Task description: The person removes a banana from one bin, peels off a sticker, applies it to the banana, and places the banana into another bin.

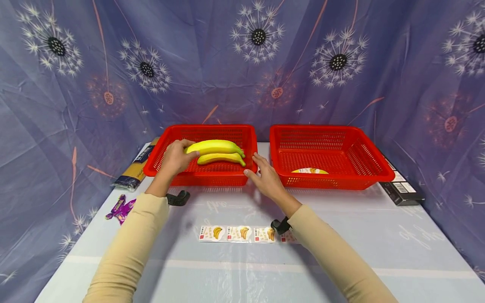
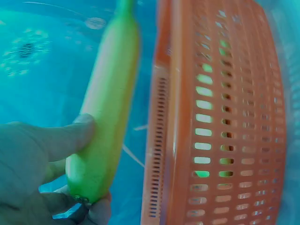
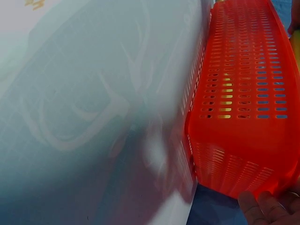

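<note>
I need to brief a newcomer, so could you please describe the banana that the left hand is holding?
Two red baskets stand side by side on the table; look in the left basket. Two bananas lie there, and the left hand grips the upper banana, which is thicker and lies farther back than the lower banana.

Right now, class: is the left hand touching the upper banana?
Touching. The left wrist view shows the left hand with thumb and fingers wrapped round the banana at its stem end; the head view agrees.
</note>
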Tool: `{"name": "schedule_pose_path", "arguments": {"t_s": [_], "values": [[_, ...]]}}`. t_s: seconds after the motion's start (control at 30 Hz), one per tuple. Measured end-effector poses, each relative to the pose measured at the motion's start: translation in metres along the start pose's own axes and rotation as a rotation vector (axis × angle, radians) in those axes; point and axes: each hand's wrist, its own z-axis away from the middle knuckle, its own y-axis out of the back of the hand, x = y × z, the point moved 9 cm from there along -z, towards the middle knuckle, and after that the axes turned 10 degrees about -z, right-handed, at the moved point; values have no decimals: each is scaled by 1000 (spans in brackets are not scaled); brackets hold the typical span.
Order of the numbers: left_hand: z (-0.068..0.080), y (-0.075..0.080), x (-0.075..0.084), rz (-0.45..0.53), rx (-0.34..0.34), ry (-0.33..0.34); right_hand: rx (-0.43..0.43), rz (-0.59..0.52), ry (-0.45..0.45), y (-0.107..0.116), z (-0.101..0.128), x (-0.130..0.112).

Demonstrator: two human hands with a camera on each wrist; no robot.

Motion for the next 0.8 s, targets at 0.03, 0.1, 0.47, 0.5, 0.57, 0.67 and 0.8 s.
{"name": "schedule_pose_path", "arguments": {"t_s": [0.03, 0.1, 0.47, 0.5, 0.57, 0.67, 0.8], "values": [[6, 4, -2, 42, 21, 3, 0, -1, -2, 0, 0, 0], [19, 8, -6, 121, 48, 4, -2, -1, -3, 0, 0, 1], [93, -22, -8, 164, 9, -89, -13, 8, 10, 1, -1, 0], [96, -27, -6, 130, 6, -104, -13, 9, 10, 1, -1, 0], [101, -39, -2, 61, 3, -131, -13, 7, 5, 1, -1, 1], [104, -60, 5, -20, -28, -152, -18, 7, -1, 1, -1, 1], [106, -85, 20, -87, -69, -175, -21, 8, 9, 0, 0, 0]]}}
